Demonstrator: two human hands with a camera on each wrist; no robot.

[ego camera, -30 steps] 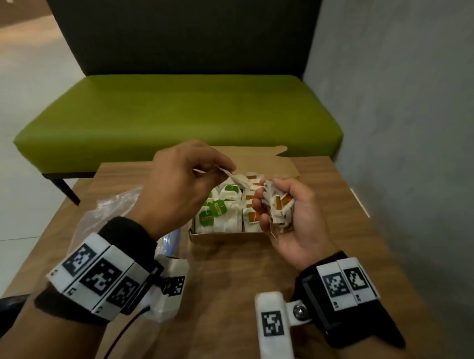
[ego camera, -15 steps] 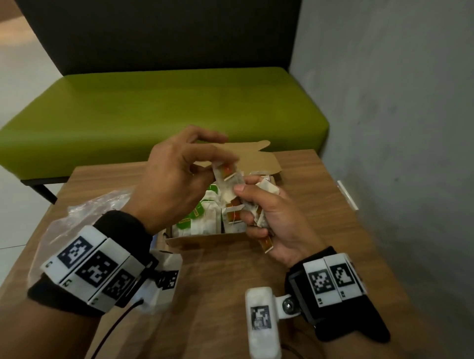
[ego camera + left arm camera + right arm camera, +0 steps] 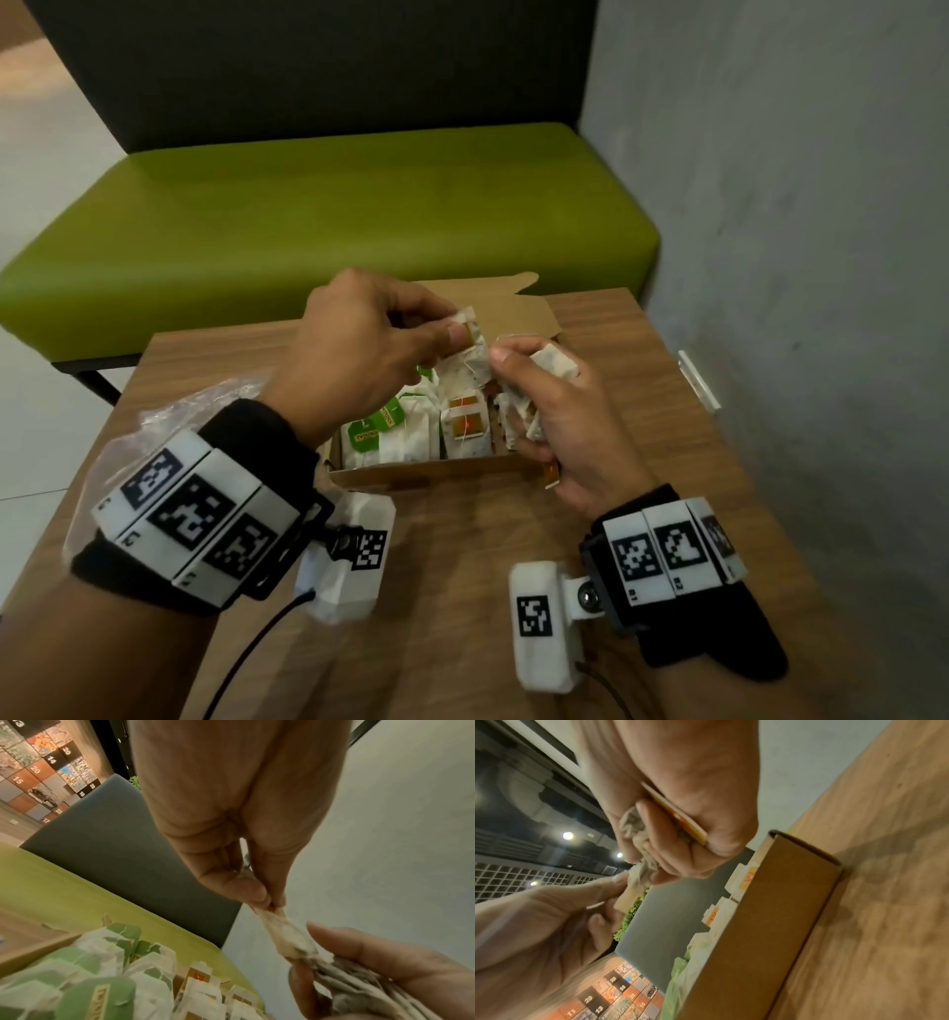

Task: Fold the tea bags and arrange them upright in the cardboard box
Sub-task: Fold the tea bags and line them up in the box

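Left grip (image 3: 369, 349): closed in a pinch; the top edge of one tea bag (image 3: 470, 360) is held between thumb and forefinger, the other fingers curled in.
Right grip (image 3: 560, 421): curled round a bunch of bags (image 3: 518, 416); an orange tag (image 3: 680, 815) is pressed against the palm, and the thumb is laid on the lower end of the pinched tea bag.
Tea bag: stretched between the two grips, above the box (image 3: 436, 470) and clear of it, as seen in the left wrist view (image 3: 287, 939).
Box: placed just below both grips, flap (image 3: 508, 313) folded open at the far side.
Box contents: upright bags are seen in rows, green-tagged bags (image 3: 375, 426) below the left grip, orange-tagged bags (image 3: 464, 421) between the grips.
Bench (image 3: 462, 591): wooden; the box is carried on it.
Plastic bag (image 3: 169, 416): clear, lying beside the left wrist, well apart from the right grip.
Seat (image 3: 328, 205): green, beyond both grips, past the far edge of the bench.
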